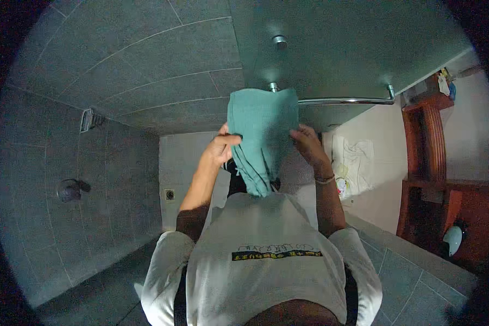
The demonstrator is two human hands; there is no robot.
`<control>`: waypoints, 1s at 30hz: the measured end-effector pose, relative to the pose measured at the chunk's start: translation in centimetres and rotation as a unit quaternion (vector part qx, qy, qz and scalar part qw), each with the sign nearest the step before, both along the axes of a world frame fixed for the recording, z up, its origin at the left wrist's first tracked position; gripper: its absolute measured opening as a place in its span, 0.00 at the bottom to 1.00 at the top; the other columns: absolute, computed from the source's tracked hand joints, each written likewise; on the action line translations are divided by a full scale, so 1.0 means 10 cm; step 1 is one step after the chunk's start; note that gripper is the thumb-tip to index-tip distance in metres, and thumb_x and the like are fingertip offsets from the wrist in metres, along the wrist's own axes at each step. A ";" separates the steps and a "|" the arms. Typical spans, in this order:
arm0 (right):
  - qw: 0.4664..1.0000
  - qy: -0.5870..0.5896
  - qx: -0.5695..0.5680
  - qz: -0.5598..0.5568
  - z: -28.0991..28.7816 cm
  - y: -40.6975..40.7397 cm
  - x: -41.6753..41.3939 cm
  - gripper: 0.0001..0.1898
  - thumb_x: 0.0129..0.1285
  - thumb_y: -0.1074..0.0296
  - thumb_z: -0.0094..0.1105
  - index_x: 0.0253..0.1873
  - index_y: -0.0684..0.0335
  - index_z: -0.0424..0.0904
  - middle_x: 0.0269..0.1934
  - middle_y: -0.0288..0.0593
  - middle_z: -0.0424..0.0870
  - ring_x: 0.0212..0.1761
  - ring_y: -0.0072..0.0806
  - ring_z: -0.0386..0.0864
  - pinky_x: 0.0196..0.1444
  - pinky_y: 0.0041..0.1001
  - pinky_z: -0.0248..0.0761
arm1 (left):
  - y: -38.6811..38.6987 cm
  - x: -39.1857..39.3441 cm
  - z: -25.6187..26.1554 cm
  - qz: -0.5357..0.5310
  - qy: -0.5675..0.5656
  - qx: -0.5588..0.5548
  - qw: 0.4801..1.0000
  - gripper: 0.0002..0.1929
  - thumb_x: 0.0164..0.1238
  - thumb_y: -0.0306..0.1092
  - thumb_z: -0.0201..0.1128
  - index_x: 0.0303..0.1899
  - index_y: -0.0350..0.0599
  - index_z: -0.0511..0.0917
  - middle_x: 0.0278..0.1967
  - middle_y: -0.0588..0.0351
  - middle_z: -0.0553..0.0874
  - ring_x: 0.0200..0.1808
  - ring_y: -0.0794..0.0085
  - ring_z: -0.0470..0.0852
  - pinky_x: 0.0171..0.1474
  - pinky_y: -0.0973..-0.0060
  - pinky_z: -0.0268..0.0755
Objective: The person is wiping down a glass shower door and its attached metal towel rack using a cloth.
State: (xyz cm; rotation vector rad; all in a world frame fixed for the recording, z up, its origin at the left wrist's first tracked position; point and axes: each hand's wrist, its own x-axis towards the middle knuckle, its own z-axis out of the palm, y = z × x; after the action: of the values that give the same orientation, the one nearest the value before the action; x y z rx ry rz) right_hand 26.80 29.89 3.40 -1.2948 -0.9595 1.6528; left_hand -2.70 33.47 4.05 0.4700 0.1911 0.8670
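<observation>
A teal cloth point(256, 118) is held up spread in front of my body, its upper edge nearly level and its lower part hanging in folds. My left hand point(223, 146) grips its left edge, thumb lying across the front. At the right edge, my right hand point(307, 142) pinches the fabric between thumb and fingers. The cloth covers part of a chrome towel bar point(346, 100) behind it, and I cannot tell whether the two touch.
The bar is mounted on a glass panel point(350, 53). Grey tiled walls point(114, 89) bear a shower fitting point(70, 190) and a small rack point(87, 120). A floor drain point(169, 194) lies left of me. Beyond the glass are a crumpled white towel point(356, 155) and wooden furniture point(426, 142).
</observation>
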 end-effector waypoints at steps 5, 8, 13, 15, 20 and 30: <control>0.953 0.294 -0.022 -0.069 0.30 0.01 -0.11 0.22 0.67 0.56 0.64 0.60 0.63 0.78 0.53 0.41 0.83 0.53 0.33 0.80 0.57 0.33 0.73 | 0.05 0.04 0.05 0.022 0.040 0.018 0.999 0.37 0.54 0.11 0.54 0.71 0.36 0.61 0.61 0.43 0.78 0.63 0.58 0.80 0.64 0.64 0.77; 0.963 0.256 -0.026 -0.077 0.31 0.00 -0.13 0.22 0.68 0.55 0.61 0.60 0.64 0.78 0.53 0.42 0.83 0.55 0.33 0.80 0.59 0.34 0.72 | 0.04 0.06 0.09 0.027 0.035 -0.039 0.998 0.37 0.58 0.12 0.56 0.72 0.36 0.59 0.62 0.44 0.78 0.63 0.58 0.80 0.64 0.63 0.77; 0.996 0.083 -0.023 -0.025 0.22 0.06 -0.05 0.22 0.64 0.61 0.68 0.60 0.61 0.77 0.50 0.40 0.84 0.53 0.32 0.81 0.56 0.33 0.75 | -0.02 -0.04 0.24 -0.053 0.273 0.005 0.961 0.39 0.60 0.15 0.65 0.73 0.40 0.60 0.62 0.47 0.78 0.65 0.61 0.78 0.64 0.63 0.76; 0.996 0.092 -0.003 -0.020 0.24 0.08 -0.04 0.23 0.62 0.62 0.70 0.61 0.61 0.77 0.50 0.40 0.84 0.52 0.31 0.81 0.56 0.32 0.76 | -0.01 -0.04 0.32 -0.049 0.265 0.014 0.963 0.39 0.56 0.11 0.65 0.72 0.41 0.62 0.62 0.48 0.79 0.65 0.63 0.78 0.62 0.64 0.76; 0.991 -0.024 0.126 0.050 0.51 0.00 -0.12 0.22 0.64 0.65 0.70 0.60 0.66 0.77 0.51 0.39 0.85 0.51 0.29 0.81 0.55 0.31 0.75 | 0.02 0.04 0.59 0.073 0.283 0.075 0.953 0.23 0.58 0.11 0.64 0.57 0.36 0.76 0.52 0.51 0.86 0.53 0.69 0.85 0.55 0.71 0.81; 0.989 0.142 0.006 -0.043 0.70 0.18 -0.16 0.22 0.68 0.58 0.65 0.62 0.62 0.78 0.52 0.40 0.85 0.51 0.32 0.84 0.54 0.35 0.78 | 0.10 -0.05 0.70 0.008 0.195 0.051 0.979 0.40 0.56 0.07 0.60 0.73 0.35 0.58 0.49 0.53 0.85 0.44 0.78 0.87 0.44 0.82 0.82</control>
State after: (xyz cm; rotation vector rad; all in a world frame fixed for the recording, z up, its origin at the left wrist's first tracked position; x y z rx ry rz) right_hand 25.22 31.67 10.43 -1.0410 -0.7314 1.7054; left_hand -3.16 34.52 11.05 0.7341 0.5135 0.7959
